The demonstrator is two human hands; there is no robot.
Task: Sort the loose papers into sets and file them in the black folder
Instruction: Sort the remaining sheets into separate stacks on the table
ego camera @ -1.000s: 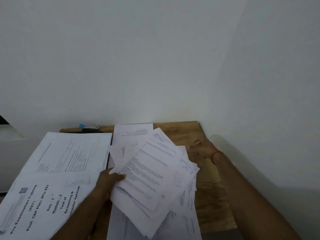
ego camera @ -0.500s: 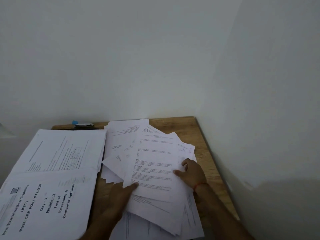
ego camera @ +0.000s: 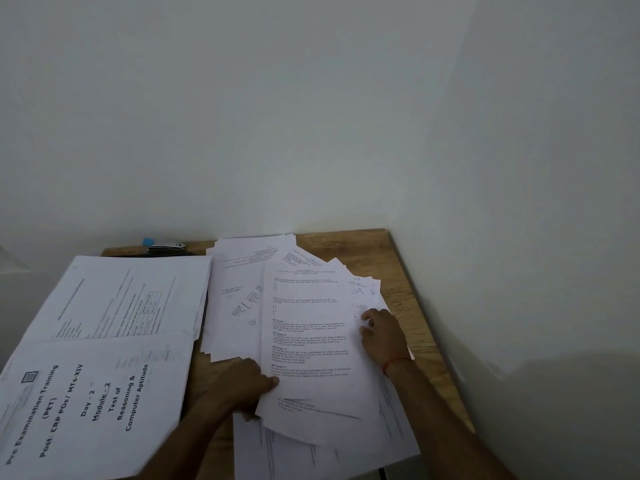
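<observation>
The papers [ego camera: 242, 306] lie in a loose, fanned pile on the right half of the wooden table [ego camera: 408, 268], which stands in a corner of white walls [ego camera: 311, 116]. The left hand [ego camera: 242, 386] pinches the near left corner of the top sheet [ego camera: 311, 341], with the thumb on top and the fingers under. The right hand [ego camera: 382, 336] rests on the right edge of the pile with bent fingers, tips on the paper; I cannot tell if it grips a sheet. A red thread [ego camera: 398, 362] is round that wrist. To the left lie two printed sets [ego camera: 114, 306], the nearer one titled "Pre Examination Training". Behind them lies a small metal thing [ego camera: 162, 244] with a blue end.
</observation>
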